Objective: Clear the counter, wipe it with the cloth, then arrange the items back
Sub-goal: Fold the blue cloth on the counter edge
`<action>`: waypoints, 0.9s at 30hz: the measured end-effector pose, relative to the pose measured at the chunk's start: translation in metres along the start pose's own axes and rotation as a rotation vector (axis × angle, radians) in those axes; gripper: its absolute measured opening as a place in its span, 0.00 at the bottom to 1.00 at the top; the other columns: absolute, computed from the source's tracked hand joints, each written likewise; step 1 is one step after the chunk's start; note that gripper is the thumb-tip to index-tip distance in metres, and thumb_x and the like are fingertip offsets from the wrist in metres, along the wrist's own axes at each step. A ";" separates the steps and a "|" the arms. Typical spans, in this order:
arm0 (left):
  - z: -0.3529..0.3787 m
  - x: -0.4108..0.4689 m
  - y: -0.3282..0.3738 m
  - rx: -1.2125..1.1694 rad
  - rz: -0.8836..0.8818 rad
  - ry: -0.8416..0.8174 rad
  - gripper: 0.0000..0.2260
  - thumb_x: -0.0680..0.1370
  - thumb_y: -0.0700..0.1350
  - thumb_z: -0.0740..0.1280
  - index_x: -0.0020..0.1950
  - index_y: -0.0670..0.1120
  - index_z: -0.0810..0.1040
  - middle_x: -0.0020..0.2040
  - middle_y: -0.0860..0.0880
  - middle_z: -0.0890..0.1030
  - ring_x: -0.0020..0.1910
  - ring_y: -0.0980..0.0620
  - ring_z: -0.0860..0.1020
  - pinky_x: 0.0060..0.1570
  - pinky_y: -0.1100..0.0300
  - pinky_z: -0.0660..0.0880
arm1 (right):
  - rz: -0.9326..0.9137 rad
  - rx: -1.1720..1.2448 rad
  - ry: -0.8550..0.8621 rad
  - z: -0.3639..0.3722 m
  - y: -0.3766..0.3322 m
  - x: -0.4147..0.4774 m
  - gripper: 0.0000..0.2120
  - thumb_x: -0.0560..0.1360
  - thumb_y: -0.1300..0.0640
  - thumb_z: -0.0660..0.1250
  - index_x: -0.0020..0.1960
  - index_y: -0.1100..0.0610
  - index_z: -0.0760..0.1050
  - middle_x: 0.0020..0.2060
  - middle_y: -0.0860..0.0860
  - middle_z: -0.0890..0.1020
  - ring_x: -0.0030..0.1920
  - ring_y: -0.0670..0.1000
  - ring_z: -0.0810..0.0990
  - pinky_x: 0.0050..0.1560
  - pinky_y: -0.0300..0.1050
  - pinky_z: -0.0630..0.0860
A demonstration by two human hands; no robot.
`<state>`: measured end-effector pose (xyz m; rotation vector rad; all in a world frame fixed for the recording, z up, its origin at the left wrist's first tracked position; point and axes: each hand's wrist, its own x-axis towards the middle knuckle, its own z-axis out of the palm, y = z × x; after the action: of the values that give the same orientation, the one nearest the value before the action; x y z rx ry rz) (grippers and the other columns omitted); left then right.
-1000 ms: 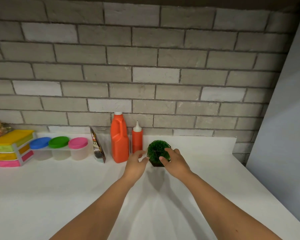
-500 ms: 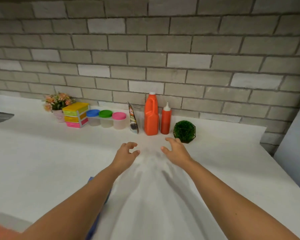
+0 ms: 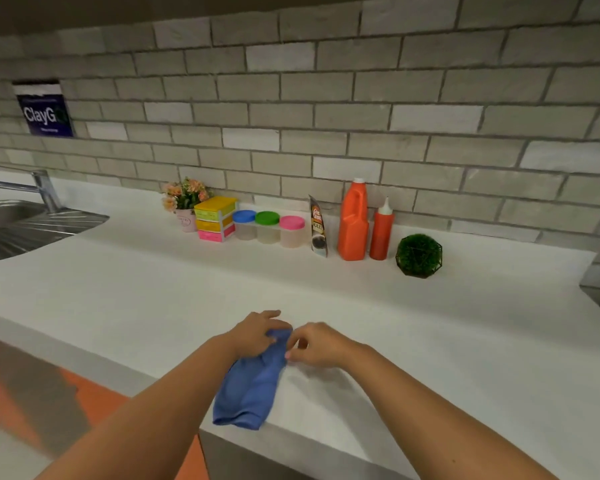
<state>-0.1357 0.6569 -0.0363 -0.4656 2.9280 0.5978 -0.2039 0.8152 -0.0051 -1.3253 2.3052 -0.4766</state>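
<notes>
A blue cloth lies crumpled at the front edge of the white counter. My left hand grips its far end, and my right hand pinches the same end from the right. Along the brick wall stand a flower pot, a yellow and pink drawer box, three jars with blue, green and pink lids, a coffee sachet, an orange bottle, a red squeeze bottle and a green ball plant.
A steel sink with drainboard and a tap sit at the far left. The counter drops off at the front edge, with an orange cabinet front below. A blue sign hangs on the wall.
Both hands let go of the green ball plant, pulled back from the wall to the counter's front edge and took hold of the blue cloth. The view swung left and back.
</notes>
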 end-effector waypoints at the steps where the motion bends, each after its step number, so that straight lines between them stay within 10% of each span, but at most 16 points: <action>1: 0.002 0.001 -0.001 0.044 0.002 -0.034 0.21 0.79 0.42 0.59 0.72 0.53 0.66 0.76 0.46 0.58 0.73 0.46 0.60 0.70 0.53 0.61 | 0.005 -0.013 -0.035 0.008 -0.007 0.001 0.14 0.76 0.55 0.64 0.57 0.60 0.78 0.56 0.57 0.80 0.56 0.55 0.77 0.51 0.41 0.70; 6: 0.012 0.003 -0.013 0.159 0.059 -0.044 0.18 0.80 0.50 0.59 0.70 0.59 0.68 0.70 0.44 0.66 0.66 0.43 0.66 0.66 0.52 0.64 | 0.149 0.027 -0.043 0.043 -0.035 0.008 0.16 0.75 0.50 0.65 0.56 0.62 0.74 0.45 0.57 0.76 0.45 0.53 0.74 0.42 0.45 0.71; 13: 0.001 0.009 -0.027 0.012 0.151 -0.048 0.22 0.77 0.48 0.66 0.71 0.52 0.69 0.62 0.40 0.71 0.62 0.41 0.69 0.61 0.57 0.63 | 0.459 0.053 0.093 0.084 -0.071 0.022 0.42 0.67 0.35 0.68 0.73 0.53 0.57 0.67 0.55 0.65 0.64 0.56 0.69 0.63 0.48 0.70; 27: -0.043 -0.007 -0.093 -0.412 0.141 0.191 0.14 0.73 0.37 0.68 0.59 0.41 0.80 0.58 0.43 0.80 0.59 0.46 0.77 0.54 0.64 0.70 | 0.401 0.025 0.296 0.069 -0.115 0.074 0.12 0.73 0.62 0.63 0.56 0.60 0.75 0.55 0.58 0.77 0.51 0.57 0.78 0.44 0.43 0.72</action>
<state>-0.1016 0.5604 -0.0292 -0.3724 3.0305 1.2542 -0.1171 0.6899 -0.0213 -0.7871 2.7075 -0.5926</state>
